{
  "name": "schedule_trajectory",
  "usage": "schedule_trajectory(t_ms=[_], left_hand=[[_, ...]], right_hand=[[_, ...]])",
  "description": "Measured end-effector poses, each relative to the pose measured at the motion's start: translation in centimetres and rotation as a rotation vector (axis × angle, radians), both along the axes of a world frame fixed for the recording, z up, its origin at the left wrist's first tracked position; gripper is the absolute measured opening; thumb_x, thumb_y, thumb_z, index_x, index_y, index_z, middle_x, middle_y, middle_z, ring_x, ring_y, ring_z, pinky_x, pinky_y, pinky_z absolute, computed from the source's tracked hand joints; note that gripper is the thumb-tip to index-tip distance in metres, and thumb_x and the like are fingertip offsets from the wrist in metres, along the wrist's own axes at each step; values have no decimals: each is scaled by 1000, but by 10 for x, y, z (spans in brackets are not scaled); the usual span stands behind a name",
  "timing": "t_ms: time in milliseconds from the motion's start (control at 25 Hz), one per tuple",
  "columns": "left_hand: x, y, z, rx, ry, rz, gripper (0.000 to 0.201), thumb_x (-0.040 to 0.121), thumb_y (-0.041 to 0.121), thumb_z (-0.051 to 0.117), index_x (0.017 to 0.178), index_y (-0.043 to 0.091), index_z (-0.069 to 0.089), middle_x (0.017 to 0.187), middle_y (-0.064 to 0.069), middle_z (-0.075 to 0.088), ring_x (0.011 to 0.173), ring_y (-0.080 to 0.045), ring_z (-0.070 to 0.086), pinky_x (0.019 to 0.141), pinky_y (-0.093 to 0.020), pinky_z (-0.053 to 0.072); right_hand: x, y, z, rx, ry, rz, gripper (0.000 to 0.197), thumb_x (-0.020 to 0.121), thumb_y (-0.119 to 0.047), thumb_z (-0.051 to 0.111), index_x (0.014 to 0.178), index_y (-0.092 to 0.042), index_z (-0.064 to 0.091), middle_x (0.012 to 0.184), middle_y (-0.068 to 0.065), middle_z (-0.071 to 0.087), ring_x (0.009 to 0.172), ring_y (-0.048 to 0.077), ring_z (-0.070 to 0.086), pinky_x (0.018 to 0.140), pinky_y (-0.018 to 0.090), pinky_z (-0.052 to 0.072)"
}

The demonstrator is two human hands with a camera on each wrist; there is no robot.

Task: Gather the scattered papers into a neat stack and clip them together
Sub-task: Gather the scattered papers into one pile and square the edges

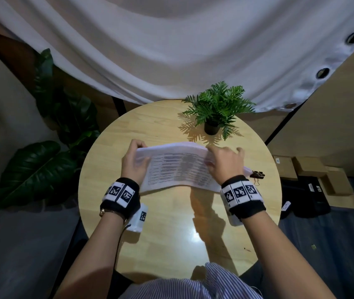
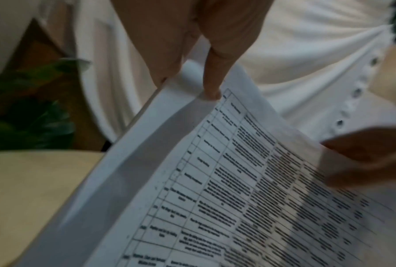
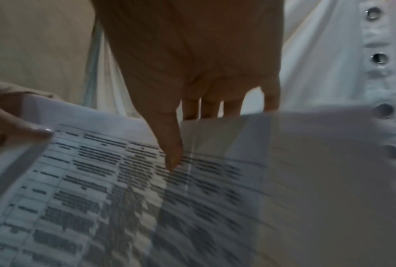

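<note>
A bundle of white papers [image 1: 178, 169] printed with a table is held tilted above the round wooden table [image 1: 154, 229]. My left hand [image 1: 134, 160] grips its left edge, thumb on the printed face and fingers behind; the left wrist view shows the papers [image 2: 215, 189] pinched under that thumb [image 2: 212, 84]. My right hand [image 1: 225, 162] grips the right side, with its thumb [image 3: 173, 155] pressed on the papers [image 3: 101, 189] and its fingers behind. A black binder clip [image 1: 257, 175] lies on the table just right of my right hand.
A small potted fern [image 1: 217, 111] stands at the table's far side, behind the papers. White curtain [image 1: 171, 50] hangs beyond it. Large dark leaves [image 1: 42, 165] sit left of the table, cardboard boxes [image 1: 314, 171] on the floor to the right.
</note>
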State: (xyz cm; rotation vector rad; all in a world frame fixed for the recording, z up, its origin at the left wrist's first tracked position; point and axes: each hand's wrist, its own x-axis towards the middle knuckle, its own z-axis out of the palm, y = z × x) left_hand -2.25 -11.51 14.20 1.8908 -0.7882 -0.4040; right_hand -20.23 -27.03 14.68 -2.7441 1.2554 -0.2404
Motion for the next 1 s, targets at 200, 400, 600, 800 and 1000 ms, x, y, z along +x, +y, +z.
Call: schedule_trajectory(t_ms=[200,400,600,800,1000], left_hand=[[-10,-7,23,-143,-97,266,84,64,12,82,134,27,37,139,-5,41,129,-17,41,110,-34,36],[0,-1,12,-281,448,227,96,54,24,89,137,19,42,138,-6,53,125,-9,54,106,-43,44],[-36,-25,28,-393,403,177,27,75,1,75,97,14,67,88,10,66,64,15,65,58,-2,51],[-42,-18,12,-362,480,100,55,59,46,81,101,19,59,93,2,67,81,-2,69,68,-19,56],[-36,-40,45,-511,367,176,48,86,54,45,96,12,66,94,-2,64,88,-12,61,76,-24,48]], right_hand=[[25,-4,10,359,-373,202,27,82,-8,61,104,-23,68,96,3,74,94,22,67,84,38,54],[-9,-6,21,768,-932,116,28,88,-1,61,110,-19,63,94,-16,71,84,-9,64,76,13,52],[-15,10,8,803,-1139,-46,23,92,-3,55,104,-22,60,91,-19,73,88,-3,65,76,18,53],[-19,34,-16,619,-1029,-221,62,84,-7,67,136,-19,34,126,2,57,115,14,56,102,45,47],[1,44,27,111,-1129,-93,66,88,1,56,143,-23,28,147,15,28,133,-9,28,110,13,30]])
